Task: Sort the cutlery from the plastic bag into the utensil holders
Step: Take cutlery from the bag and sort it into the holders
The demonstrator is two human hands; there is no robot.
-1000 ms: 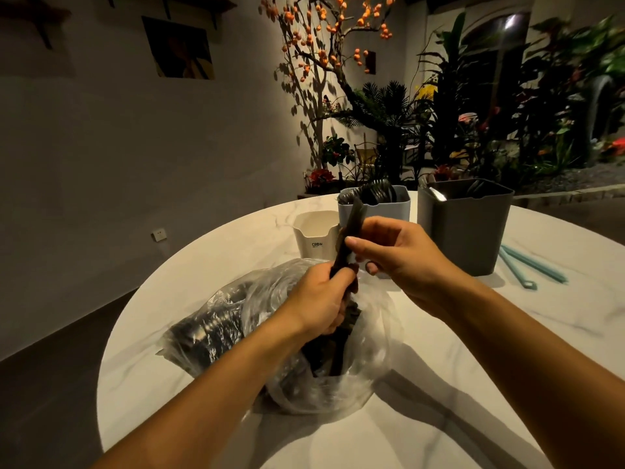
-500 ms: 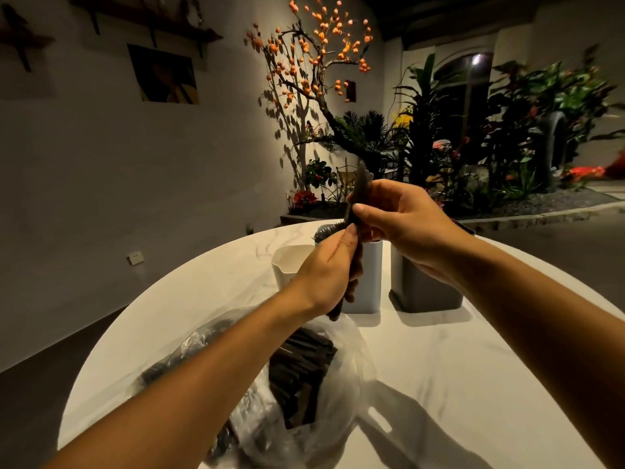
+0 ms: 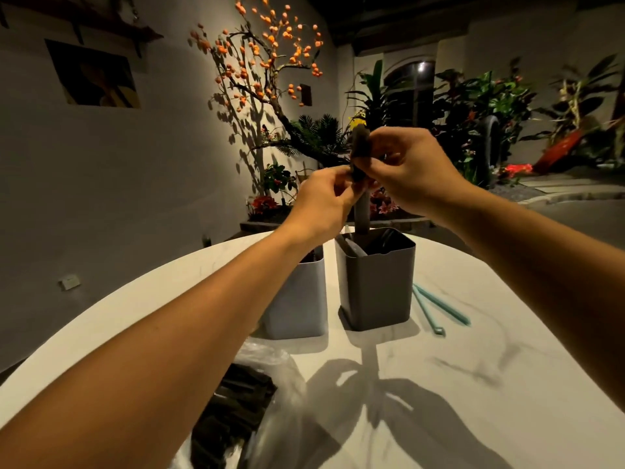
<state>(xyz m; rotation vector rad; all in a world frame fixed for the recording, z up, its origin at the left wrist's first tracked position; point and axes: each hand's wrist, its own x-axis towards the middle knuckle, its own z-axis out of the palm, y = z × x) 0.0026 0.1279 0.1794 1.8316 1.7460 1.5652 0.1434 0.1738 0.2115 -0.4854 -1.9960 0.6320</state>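
Both hands hold a piece of dark plastic cutlery (image 3: pixel 361 204) upright above the holders. My left hand (image 3: pixel 324 204) pinches its middle from the left, and my right hand (image 3: pixel 411 170) pinches its upper end from the right. Its handle hangs down just over the dark grey holder (image 3: pixel 377 286), which has dark cutlery inside. A light grey holder (image 3: pixel 299 299) stands to that holder's left, partly hidden by my left forearm. The clear plastic bag (image 3: pixel 257 394) with black cutlery lies at the near edge, under my left arm.
The white round table (image 3: pixel 473 384) carries everything. Two teal straws (image 3: pixel 436 308) lie to the right of the dark holder. Potted plants and an orange-berried tree stand behind the table, and a wall is on the left.
Both hands have risen and moved right with the cutlery piece, from over the bag to above the dark grey holder. The camera has tilted up.
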